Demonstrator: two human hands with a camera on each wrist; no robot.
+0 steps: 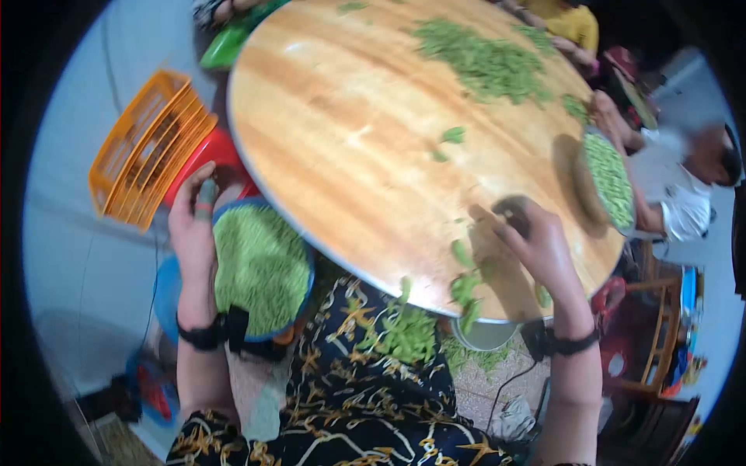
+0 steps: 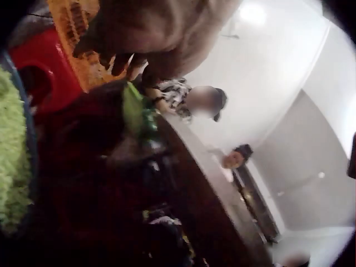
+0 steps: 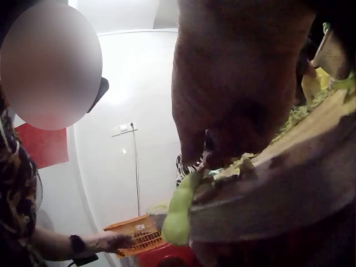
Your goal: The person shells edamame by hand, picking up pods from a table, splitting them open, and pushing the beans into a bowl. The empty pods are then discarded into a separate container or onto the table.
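My left hand [image 1: 194, 229] hovers past the table's left edge, above a blue-rimmed basin of shelled green beans [image 1: 260, 268]. Its fingers look loose and hold nothing; one digit has a greenish covering with a red band. My right hand [image 1: 544, 241] is over the near right part of the round wooden table [image 1: 342, 155], fingers bent toward several green bean pods [image 1: 466, 287] at the rim. In the right wrist view a plump pod [image 3: 178, 217] shows right at the fingertips; I cannot tell whether they pinch it. More pods [image 1: 404, 334] lie on my patterned lap.
Orange crates [image 1: 144, 147] and a red stool [image 1: 214, 167] stand left of the table. A pod heap [image 1: 489, 62] covers its far side. A bowl of beans [image 1: 608, 179] sits at the right, beside a person in white [image 1: 672, 186]. A pale bucket [image 1: 486, 335] is under the near edge.
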